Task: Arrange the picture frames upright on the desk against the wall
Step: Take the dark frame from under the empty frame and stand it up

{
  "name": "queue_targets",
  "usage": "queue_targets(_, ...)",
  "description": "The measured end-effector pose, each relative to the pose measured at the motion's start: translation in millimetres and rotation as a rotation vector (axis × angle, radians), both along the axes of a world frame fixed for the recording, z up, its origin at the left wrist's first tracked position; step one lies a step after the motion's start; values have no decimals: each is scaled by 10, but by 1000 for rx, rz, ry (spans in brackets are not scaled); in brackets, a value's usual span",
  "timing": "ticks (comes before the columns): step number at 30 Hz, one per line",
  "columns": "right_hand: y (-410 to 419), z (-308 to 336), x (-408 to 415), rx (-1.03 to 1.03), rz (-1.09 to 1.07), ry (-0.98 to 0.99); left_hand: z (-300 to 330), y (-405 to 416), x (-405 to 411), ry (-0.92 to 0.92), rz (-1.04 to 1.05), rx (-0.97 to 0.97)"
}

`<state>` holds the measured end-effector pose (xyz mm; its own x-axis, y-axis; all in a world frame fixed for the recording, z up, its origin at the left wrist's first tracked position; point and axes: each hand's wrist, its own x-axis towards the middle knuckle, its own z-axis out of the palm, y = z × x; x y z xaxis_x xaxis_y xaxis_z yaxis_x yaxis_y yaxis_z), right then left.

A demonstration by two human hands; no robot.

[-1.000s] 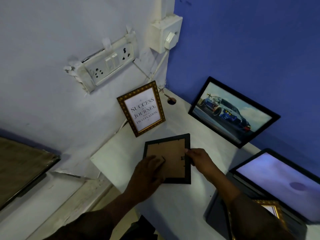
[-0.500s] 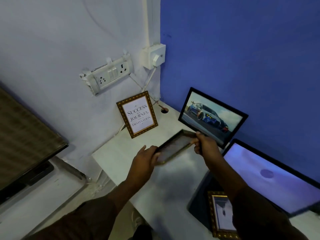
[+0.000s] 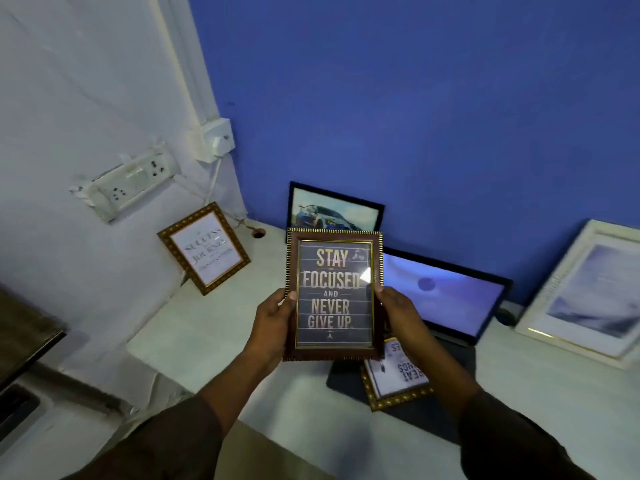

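We hold the brown beaded frame (image 3: 334,295) upright above the white desk (image 3: 194,344), long axis vertical, glass toward us, left hand (image 3: 273,327) and right hand (image 3: 398,315) clamped on its side edges. Beneath it a gold frame (image 3: 394,386) lies flat on a dark laptop (image 3: 446,299). Farther off, a gold-bordered frame (image 3: 204,247) and a black car picture (image 3: 334,211) lean against the walls.

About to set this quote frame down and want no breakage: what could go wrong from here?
1. The held frame is pinched only at its side edges by the left hand and right hand; its glass front could slip.
2. Lowering it may knock the gold frame lying flat on the laptop right below.
3. The car picture leans just behind; a bump could topple it.
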<state>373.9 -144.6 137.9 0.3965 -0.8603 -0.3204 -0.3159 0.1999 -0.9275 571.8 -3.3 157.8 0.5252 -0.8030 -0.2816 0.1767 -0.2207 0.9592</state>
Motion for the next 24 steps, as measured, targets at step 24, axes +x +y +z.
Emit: queue_targets(24,1179,-1,-1649,-237,-670,-47,-187,-504,-1461,488,-673,249)
